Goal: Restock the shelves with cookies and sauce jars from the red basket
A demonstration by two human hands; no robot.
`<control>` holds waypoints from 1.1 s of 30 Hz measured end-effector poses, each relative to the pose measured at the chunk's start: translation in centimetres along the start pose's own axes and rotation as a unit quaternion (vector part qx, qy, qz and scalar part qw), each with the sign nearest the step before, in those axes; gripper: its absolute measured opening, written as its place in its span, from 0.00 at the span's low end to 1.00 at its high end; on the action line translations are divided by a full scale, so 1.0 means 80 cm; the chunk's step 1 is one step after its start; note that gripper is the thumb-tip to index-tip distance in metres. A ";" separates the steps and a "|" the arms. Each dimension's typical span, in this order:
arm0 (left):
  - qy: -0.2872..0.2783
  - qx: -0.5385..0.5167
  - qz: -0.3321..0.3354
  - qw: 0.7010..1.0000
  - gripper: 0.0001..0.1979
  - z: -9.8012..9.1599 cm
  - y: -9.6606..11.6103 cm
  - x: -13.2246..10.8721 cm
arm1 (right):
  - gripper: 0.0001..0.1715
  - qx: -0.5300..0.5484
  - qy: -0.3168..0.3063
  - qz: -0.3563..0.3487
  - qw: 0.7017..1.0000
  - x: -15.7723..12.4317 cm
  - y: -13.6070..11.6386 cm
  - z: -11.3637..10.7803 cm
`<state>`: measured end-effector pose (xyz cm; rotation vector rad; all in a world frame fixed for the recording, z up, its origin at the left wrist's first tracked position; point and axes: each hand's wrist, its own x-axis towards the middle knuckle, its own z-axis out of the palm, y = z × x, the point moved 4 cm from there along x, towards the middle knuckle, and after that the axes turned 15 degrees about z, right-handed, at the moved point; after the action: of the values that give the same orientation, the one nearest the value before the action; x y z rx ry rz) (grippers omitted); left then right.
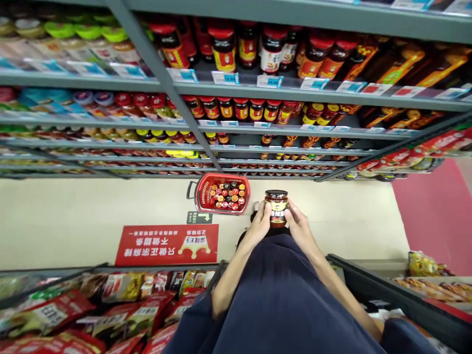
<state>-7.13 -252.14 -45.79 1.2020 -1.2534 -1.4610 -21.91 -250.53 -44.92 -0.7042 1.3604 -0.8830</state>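
left hand [261, 221] and right hand [298, 223] clasp a dark-lidded jar [276, 207], amber-brown, its label seemingly yellow-lettered.

Jar [276, 209]: glossy glass, dark shiny lid, paper-looking label, clasped between left hand [261, 220] and right hand [298, 223]. Basket [222, 193]: red plastic mesh, smooth, slight sheen. Shelves [295, 91]: grey painted metal, matt. Price tags [224, 77]: paper or card in clear strips. Floor [92, 211]: pale, smooth, low sheen. Floor sticker [167, 244]: red, glossy film. Packets [121, 305]: crinkled shiny plastic. Garment [280, 300]: navy cloth, matt.
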 end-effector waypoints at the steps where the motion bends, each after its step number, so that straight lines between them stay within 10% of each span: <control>1: 0.001 -0.007 0.002 1.000 0.32 0.003 -0.001 -0.005 | 0.45 -0.008 -0.001 0.008 1.000 -0.003 0.002 -0.003; 9: 0.063 -0.004 0.023 0.998 0.34 -0.010 -0.002 0.023 | 0.42 -0.046 -0.088 0.011 0.995 0.066 -0.012 -0.008; 20: 0.138 0.045 0.029 0.989 0.35 -0.076 -0.290 0.147 | 0.41 -0.033 -0.150 -0.066 0.986 0.321 0.200 0.008; 33: 0.110 0.028 0.098 0.989 0.35 -0.081 -0.474 0.208 | 0.45 -0.019 -0.062 -0.113 0.992 0.417 0.348 -0.011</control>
<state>-4.25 -264.12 -85.87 1.2042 -1.2291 -1.1264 -19.58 -264.77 -85.94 -0.9399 1.2052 -0.9769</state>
